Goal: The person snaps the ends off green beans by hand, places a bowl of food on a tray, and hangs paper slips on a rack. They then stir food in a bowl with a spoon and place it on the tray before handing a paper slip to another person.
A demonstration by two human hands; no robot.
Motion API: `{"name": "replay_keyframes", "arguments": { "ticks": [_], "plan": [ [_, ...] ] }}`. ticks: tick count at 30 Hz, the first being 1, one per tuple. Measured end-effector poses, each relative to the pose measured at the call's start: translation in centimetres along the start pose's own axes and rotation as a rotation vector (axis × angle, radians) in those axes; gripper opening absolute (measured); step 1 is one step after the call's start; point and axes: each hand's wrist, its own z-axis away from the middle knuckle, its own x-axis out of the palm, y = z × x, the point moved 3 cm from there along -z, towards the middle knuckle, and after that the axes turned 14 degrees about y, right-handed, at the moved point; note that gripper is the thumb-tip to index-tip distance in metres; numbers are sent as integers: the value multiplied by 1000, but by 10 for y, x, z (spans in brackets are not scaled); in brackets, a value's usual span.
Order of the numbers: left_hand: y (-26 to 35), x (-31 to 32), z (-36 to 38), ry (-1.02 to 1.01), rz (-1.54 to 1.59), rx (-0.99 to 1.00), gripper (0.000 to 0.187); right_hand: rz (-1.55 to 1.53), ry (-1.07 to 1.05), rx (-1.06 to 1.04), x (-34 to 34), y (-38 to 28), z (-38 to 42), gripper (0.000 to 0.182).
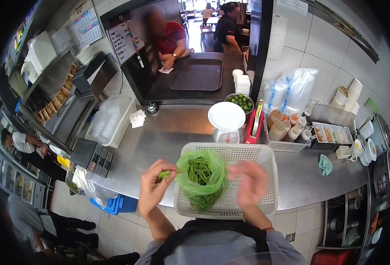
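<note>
A thin green plastic bag (186,183) stands with its mouth open in a white perforated basket (261,154). Cut green beans (199,171) fill it. My left hand (156,182) is closed on a gathered part of the bag's rim, pulling it out to the left, and a bit of green shows between the fingers. On the opposite side, my right hand (250,182) is smeared by motion, fingertips close to the bag's right rim. The basket sits at the front edge of the steel counter (159,137), close against my body.
Behind the basket stand a weighing scale (227,136) with a white dish, a red tape dispenser (254,126) and a bowl of green limes (240,102). Sauce bottles (288,128) are at right. A person (170,42) leans at the pass window beside a dark tray (197,75).
</note>
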Motion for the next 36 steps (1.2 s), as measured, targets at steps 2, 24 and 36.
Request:
{"name": "replay_keyframes", "arguments": {
  "ticks": [2, 24, 36],
  "plan": [
    [0, 13, 8, -22, 259, -233, 7, -40, -191, 359, 38, 27, 11, 31],
    [-76, 32, 31, 247, 859, -262, 13, -236, -54, 881, 32, 114, 43, 6],
    [-126, 59, 33, -68, 235, -460, 22, 797, -724, 223, 45, 126, 75, 11]
  ]
}}
